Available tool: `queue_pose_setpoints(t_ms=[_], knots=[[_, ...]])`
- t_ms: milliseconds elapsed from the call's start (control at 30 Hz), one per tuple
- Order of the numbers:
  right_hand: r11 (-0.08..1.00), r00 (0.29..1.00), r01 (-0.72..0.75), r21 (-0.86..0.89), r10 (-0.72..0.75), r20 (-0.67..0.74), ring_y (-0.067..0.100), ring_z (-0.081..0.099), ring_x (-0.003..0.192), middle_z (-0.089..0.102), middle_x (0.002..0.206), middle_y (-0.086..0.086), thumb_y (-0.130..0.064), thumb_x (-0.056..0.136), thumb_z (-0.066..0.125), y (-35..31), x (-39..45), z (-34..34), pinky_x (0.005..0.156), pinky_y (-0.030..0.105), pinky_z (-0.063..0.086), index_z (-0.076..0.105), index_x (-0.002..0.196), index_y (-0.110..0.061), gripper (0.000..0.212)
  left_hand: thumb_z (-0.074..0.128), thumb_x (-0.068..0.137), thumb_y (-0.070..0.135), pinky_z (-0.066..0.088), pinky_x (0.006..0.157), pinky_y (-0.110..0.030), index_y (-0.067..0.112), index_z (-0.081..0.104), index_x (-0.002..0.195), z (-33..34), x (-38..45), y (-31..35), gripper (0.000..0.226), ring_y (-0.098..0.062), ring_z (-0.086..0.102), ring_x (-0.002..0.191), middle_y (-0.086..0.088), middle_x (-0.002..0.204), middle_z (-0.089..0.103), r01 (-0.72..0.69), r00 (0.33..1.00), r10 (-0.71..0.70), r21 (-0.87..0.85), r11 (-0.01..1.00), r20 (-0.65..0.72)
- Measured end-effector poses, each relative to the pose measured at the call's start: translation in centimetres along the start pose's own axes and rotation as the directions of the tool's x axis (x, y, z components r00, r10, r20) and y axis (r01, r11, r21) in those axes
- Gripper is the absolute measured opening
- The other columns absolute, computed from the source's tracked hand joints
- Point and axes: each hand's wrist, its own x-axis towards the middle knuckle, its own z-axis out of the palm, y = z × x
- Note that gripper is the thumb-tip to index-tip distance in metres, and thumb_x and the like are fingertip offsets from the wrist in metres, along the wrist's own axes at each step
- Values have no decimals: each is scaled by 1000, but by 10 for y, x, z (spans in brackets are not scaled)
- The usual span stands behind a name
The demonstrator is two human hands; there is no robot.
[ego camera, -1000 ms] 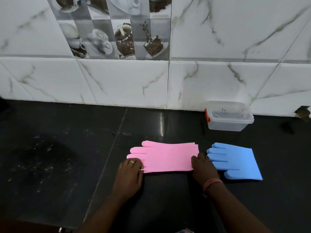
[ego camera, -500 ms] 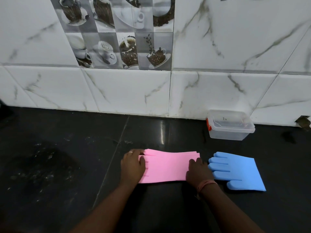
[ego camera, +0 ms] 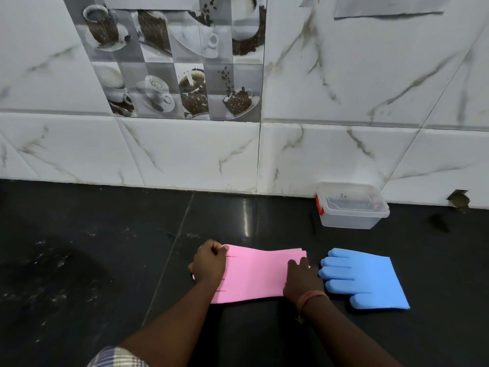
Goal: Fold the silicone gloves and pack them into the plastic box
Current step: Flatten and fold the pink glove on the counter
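A pink silicone glove lies flat on the black counter, fingers pointing left. My left hand grips its fingertips and covers them. My right hand presses on the cuff end at the right. A blue silicone glove lies flat just right of my right hand, fingers pointing left, untouched. The clear plastic box with a lid on and an orange clasp stands against the wall behind the blue glove.
The black stone counter stretches wide to the left, with pale smudges. A white marble-tiled wall bounds it at the back. A small dark chip marks the wall base at far right.
My left hand slid up from below the pink glove's fingers onto the fingertips and closed on them. My right hand stayed on the cuff. The view tilted downward less.
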Motion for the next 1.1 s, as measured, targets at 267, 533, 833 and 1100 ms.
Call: queue_pose_setpoints(t_ms=[267, 533, 833, 1100], knots=[[994, 994, 100, 51, -98, -41, 36, 32, 137, 34, 148, 7, -22, 87, 52, 7, 4, 17, 111, 52, 32, 33, 142, -22, 58, 67, 94, 32, 39, 93, -41, 25, 61, 80, 7, -2, -9, 18, -21, 65, 89, 7, 82, 66, -102, 993, 105, 53, 993, -62], [984, 985, 132, 121, -115, -132, 29, 12, 152, 18, 164, 4, -20, 96, 47, 8, 26, 10, 121, 49, 18, 27, 152, -28, 60, 66, 94, 38, 37, 96, -41, 34, 71, 119, 4, 2, 0, 26, -19, 64, 112, 8, 118, 71, -271, 956, 293, 335, 902, -16], [984, 980, 112, 140, -86, -180, 25, 46, 122, 51, 131, 4, -16, 91, 57, 3, 53, -12, 104, 41, 45, 56, 123, -25, 32, 58, 79, -4, 49, 67, -32, 23, 66, 67, -1, 21, 4, 30, -5, 58, 72, 7, 80, 61, -353, 933, 337, 140, 925, 129], [973, 977, 8, 231, 42, -210, 27, 48, 115, 54, 121, 5, -20, 93, 54, 2, 58, -12, 97, 45, 47, 60, 110, -24, 19, 62, 93, 13, 52, 79, -41, 23, 72, 93, 0, 16, -4, 15, -24, 64, 89, 0, 99, 68, -416, 907, 417, 295, 860, 62]])
